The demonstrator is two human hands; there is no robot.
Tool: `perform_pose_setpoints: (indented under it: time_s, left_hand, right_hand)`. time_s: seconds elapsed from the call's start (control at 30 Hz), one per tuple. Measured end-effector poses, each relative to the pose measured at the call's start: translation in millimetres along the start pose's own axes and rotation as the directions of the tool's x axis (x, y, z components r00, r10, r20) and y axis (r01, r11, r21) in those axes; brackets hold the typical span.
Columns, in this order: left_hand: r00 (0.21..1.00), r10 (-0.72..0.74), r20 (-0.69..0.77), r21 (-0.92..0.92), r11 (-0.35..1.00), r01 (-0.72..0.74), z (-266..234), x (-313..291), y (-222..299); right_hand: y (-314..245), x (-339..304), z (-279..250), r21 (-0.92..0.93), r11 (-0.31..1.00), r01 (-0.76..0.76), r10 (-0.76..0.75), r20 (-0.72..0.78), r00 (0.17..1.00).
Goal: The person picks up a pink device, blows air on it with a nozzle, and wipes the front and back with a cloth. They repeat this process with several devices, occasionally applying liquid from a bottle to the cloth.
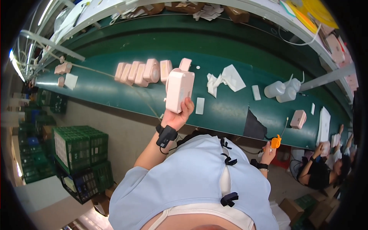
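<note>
Plainly, my left hand point(179, 117) grips a pink case point(179, 90), its thumb and fingers clamped around the lower end. The case is a boxy block with rounded corners and a smooth, matte, plastic-looking shell, held upright to the left of a crumpled white sheet point(231, 78). That sheet, my landmark, has soft peaks and creases; paper or cloth, I cannot tell. It lies on a smooth green tabletop point(226, 105) with a faint sheen.

My right hand point(269, 153) is below and to the right of the sheet, fingers closed on an orange tool point(276, 142), chunky and glossy; exactly how each finger sits is too small to tell.

Well left of the sheet stands a row of pink blocks point(136, 73), similarly rounded, packed closely side by side. Below and left of it is a flat white rectangle point(200, 106) with crisp edges; just right of it, another slim white block point(256, 92). Farther right are cloudy, translucent bottles point(276, 90) with thin spouts. Below and right of the sheet, a limp black piece point(255, 124) lies at the table's near edge, and beyond that sits a single pink box point(298, 119), rounded too.
</note>
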State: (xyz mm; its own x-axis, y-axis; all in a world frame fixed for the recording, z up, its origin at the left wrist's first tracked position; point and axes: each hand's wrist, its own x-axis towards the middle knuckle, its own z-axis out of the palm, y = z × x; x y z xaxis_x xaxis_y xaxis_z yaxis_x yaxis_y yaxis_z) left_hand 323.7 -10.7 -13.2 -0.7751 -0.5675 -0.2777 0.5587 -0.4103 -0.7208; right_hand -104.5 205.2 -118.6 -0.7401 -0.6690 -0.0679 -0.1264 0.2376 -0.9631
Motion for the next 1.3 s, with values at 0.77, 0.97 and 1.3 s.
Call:
perform_pose_setpoints:
  time_s: [0.77,0.97,1.3]
  left_hand:
    - [0.939,-0.32,0.128,0.401,0.883,0.246,-8.8,56.3,-12.0]
    - [0.968,-0.24,0.069,0.567,0.808,0.16,-5.4,59.1,-16.3]
    - [0.802,0.535,0.264,0.882,0.202,-0.425,-11.9,88.4,-49.5]
  right_hand:
    - [162.5,36.7,-12.9,0.21,0.835,-0.508,0.544,-0.185,0.818]
    - [177.0,40.4,-36.2,-0.006,0.812,-0.584,0.58,0.128,0.805]
    - [-92.0,52.6,61.9,-0.141,0.984,0.107,0.018,0.679,0.733]
